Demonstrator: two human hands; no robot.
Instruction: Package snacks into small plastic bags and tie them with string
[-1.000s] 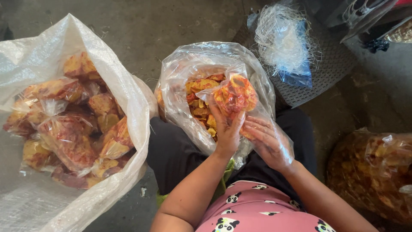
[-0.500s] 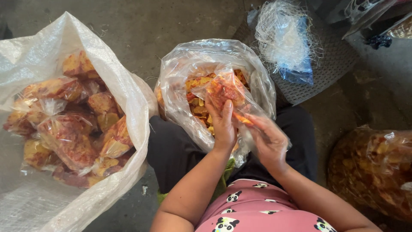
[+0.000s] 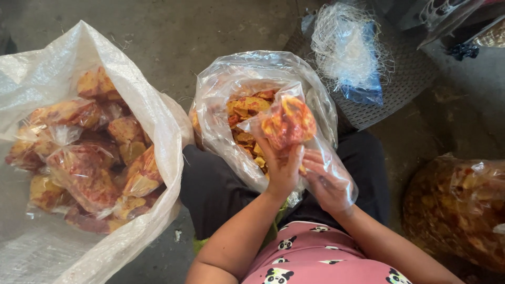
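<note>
Center frame: left hand grips a small packed chip bag above the large clear bag; right hand pinches its plastic.

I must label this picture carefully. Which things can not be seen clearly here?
Head view only:
- Left hand fingertips: hidden behind the small snack bag.
- Right hand: veiled by the clear plastic bag.
- White woven sack: cut off by the left edge.
- Brown snack bag: cut off by the right edge.

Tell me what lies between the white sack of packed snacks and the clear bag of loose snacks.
In the head view, only bare grey floor and the person's black-clad knee separate the white sack and the clear bag.
</note>
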